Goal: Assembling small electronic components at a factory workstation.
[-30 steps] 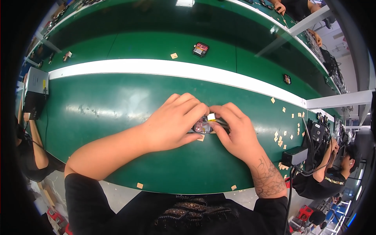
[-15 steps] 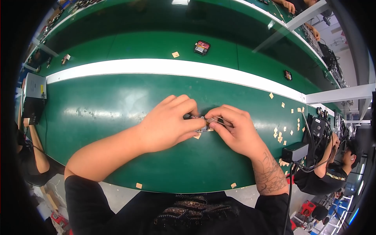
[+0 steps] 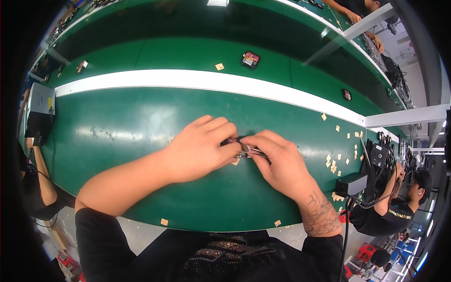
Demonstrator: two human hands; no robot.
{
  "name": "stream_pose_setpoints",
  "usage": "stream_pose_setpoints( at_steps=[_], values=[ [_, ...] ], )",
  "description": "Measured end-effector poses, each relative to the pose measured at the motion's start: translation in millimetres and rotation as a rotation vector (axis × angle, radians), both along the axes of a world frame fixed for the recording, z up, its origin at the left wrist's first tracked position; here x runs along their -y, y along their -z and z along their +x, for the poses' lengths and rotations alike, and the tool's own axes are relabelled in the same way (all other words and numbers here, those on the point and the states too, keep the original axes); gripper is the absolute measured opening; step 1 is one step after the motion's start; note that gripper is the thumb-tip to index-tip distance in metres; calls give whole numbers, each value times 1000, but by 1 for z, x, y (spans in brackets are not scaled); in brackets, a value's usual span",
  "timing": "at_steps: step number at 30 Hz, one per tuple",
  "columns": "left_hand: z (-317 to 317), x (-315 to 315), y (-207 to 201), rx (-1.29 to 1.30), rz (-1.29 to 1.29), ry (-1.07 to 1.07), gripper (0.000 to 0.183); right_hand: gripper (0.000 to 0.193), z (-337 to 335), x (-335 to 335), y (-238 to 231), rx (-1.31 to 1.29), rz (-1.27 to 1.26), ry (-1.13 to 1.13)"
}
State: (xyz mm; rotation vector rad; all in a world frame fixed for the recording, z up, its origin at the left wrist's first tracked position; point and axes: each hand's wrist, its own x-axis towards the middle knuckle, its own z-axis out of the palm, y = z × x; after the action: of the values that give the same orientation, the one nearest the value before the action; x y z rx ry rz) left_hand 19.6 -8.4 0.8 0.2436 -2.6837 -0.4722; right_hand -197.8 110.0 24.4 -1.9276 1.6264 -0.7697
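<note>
My left hand (image 3: 203,146) is closed around a small dark device (image 3: 230,141) with reddish parts, low over the green table. Most of the device is hidden by my fingers. My right hand (image 3: 282,162) grips thin metal tweezers (image 3: 257,153) between thumb and fingers. The tips of the tweezers come close to the device, but my fingers cover the exact contact. A small tan square (image 3: 236,162) lies just below the left fingertips.
Tan squares (image 3: 333,167) lie scattered on the right of the green table (image 3: 117,122). A black power box (image 3: 352,184) with cables stands at the right edge. Beyond the white rail (image 3: 188,80), a green strip carries a black-framed device (image 3: 251,59). Other people sit at both sides.
My right hand has shifted slightly left, its fingers closer to my left hand. The device and tan square beyond the rail have moved right. My left hand stays almost in place.
</note>
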Motion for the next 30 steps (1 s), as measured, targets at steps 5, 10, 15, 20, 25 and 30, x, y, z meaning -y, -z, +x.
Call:
stream_pose_setpoints(
  at_steps=[5,10,15,20,25,30],
  values=[
    [1,2,-5,-39,71,-9,24,27,9,0,1,46,31,52],
    [-1,1,-2,-40,79,-13,28,25,10,-2,5,111,55,98],
    [0,0,-6,-39,84,-17,32,22,6,-1,1,143,128,157],
    [1,0,-8,-43,96,-20,35,22,10,-1,-5,137,170,173],
    [1,-2,-5,-40,121,-39,38,22,17,-2,-5,97,118,186],
    [1,-3,-7,-34,168,-62,41,19,22,2,-8,-10,113,205]
  ],
)
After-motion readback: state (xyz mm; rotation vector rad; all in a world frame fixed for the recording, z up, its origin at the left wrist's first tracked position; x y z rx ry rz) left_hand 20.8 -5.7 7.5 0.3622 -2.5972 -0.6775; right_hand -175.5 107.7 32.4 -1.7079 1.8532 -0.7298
